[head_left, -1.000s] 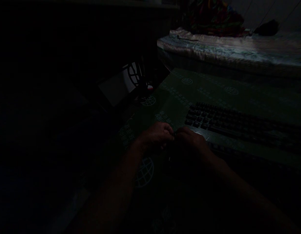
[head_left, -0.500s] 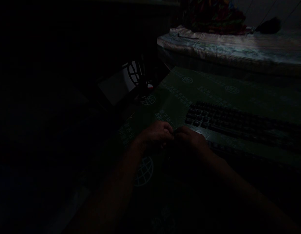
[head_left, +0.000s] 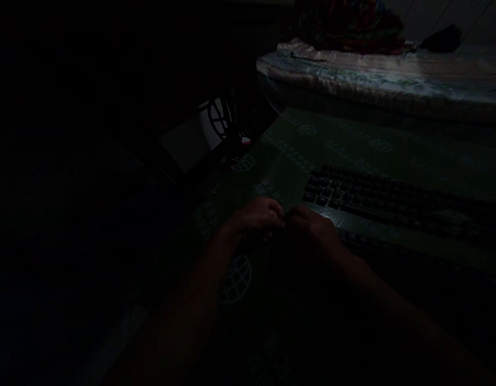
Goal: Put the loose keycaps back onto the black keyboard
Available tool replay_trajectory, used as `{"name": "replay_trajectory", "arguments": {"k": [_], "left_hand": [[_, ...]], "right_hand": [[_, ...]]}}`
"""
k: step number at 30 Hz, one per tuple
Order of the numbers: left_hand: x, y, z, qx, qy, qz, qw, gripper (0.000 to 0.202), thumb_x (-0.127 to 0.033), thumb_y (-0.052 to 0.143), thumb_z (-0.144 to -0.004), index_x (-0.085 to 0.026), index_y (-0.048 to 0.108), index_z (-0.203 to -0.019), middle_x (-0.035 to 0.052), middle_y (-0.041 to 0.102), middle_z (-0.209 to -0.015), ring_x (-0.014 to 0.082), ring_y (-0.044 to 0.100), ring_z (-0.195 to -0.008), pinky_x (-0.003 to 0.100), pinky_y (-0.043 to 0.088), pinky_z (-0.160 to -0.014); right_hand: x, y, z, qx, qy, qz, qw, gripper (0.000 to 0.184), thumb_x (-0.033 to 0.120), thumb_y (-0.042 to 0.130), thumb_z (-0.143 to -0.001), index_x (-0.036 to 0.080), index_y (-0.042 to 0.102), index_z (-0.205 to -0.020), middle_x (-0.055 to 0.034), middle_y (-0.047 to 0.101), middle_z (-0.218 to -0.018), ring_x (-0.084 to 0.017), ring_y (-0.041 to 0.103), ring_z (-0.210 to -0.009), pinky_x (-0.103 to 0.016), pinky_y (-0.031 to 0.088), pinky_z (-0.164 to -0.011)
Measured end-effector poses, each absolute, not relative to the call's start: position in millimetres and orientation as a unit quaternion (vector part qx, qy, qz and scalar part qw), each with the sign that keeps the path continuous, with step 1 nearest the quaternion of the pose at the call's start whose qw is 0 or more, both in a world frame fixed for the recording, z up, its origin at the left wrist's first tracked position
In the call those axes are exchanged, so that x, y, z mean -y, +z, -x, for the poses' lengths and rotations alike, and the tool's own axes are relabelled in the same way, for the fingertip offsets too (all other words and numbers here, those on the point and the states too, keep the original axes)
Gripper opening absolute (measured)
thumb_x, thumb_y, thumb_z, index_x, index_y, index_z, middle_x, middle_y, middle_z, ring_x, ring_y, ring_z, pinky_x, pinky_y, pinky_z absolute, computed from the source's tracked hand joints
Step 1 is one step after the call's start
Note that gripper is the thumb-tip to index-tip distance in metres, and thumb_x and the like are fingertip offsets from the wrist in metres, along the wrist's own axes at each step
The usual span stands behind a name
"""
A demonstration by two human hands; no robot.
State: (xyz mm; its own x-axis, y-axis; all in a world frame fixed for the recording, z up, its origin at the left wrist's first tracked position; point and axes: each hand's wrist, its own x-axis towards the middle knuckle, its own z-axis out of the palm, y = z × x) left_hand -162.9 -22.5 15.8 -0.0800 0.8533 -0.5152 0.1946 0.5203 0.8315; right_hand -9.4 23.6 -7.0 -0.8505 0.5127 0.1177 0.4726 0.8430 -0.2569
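Note:
The scene is very dark. My left hand and my right hand meet fingertip to fingertip over a green sheet printed with white globe marks. Both have their fingers curled and pinched together around something small that I cannot make out. A black keyboard lies on the sheet just right of and behind my right hand.
A pale panel with a globe mark leans at the sheet's left back corner, with a small red-and-white thing beside it. Behind lies a bed with a light cover, coloured cloth and a dark object. The left side is black.
The view has shifted slightly, so everything sits a little higher and further left in the picture. My hands stay pinched together in the same place.

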Motion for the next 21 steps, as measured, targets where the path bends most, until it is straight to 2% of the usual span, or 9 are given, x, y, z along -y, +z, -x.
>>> {"name": "replay_trajectory", "arguments": {"k": [4, 7, 10, 15, 21], "left_hand": [[22.0, 13.1, 162.9, -0.674, 0.295, -0.395, 0.55, 0.015, -0.01, 0.058, -0.064, -0.017, 0.053, -0.076, -0.0068, 0.051, -0.054, 0.0065, 0.046, -0.039, 0.018, 0.037, -0.039], [21.7, 11.2, 163.1, -0.674, 0.296, -0.401, 0.545, 0.015, -0.01, 0.058, -0.063, -0.016, 0.052, -0.075, -0.0071, 0.049, -0.051, 0.0064, 0.045, -0.038, 0.018, 0.036, -0.039], [22.0, 11.1, 163.7, -0.674, 0.291, -0.404, 0.546, 0.017, -0.009, 0.059, -0.063, -0.017, 0.052, -0.076, -0.0075, 0.05, -0.051, 0.0069, 0.047, -0.039, 0.018, 0.037, -0.038], [22.4, 12.1, 163.2, -0.667, 0.293, -0.406, 0.551, 0.023, -0.013, 0.067, -0.061, -0.017, 0.051, -0.077, -0.0088, 0.05, -0.052, 0.0068, 0.047, -0.039, 0.018, 0.037, -0.039], [21.2, 12.8, 160.3, -0.685, 0.284, -0.41, 0.531, 0.022, -0.011, 0.067, -0.061, -0.016, 0.051, -0.076, -0.0086, 0.049, -0.049, 0.007, 0.045, -0.037, 0.019, 0.034, -0.038]], "right_hand": [[-20.4, -4.4, 11.6, 0.957, 0.095, 0.266, 0.072, 0.015, 0.014, 0.053, -0.082, 0.014, 0.067, -0.085, -0.009, 0.062, -0.086, -0.015, 0.053, -0.068, -0.025, 0.029, -0.052], [-22.5, -7.2, 9.4, 0.955, 0.114, 0.258, 0.091, 0.014, 0.015, 0.055, -0.081, 0.016, 0.068, -0.084, -0.0084, 0.063, -0.086, -0.016, 0.055, -0.071, -0.025, 0.032, -0.054], [-31.0, -14.1, 2.9, 0.947, 0.188, 0.222, 0.133, 0.012, 0.017, 0.056, -0.08, 0.016, 0.068, -0.081, -0.0084, 0.063, -0.09, -0.016, 0.057, -0.073, -0.024, 0.037, -0.056], [-46.1, -20.1, -7.1, 0.89, 0.362, 0.164, 0.224, 0.016, 0.011, 0.051, -0.076, 0.015, 0.066, -0.083, -0.008, 0.064, -0.092, -0.016, 0.06, -0.08, -0.026, 0.046, -0.067], [-46.4, -20.9, -5.8, 0.842, 0.419, 0.241, 0.238, 0.018, 0.017, 0.05, -0.074, 0.018, 0.066, -0.081, -0.0048, 0.065, -0.081, -0.017, 0.061, -0.074, -0.028, 0.047, -0.064]]}}
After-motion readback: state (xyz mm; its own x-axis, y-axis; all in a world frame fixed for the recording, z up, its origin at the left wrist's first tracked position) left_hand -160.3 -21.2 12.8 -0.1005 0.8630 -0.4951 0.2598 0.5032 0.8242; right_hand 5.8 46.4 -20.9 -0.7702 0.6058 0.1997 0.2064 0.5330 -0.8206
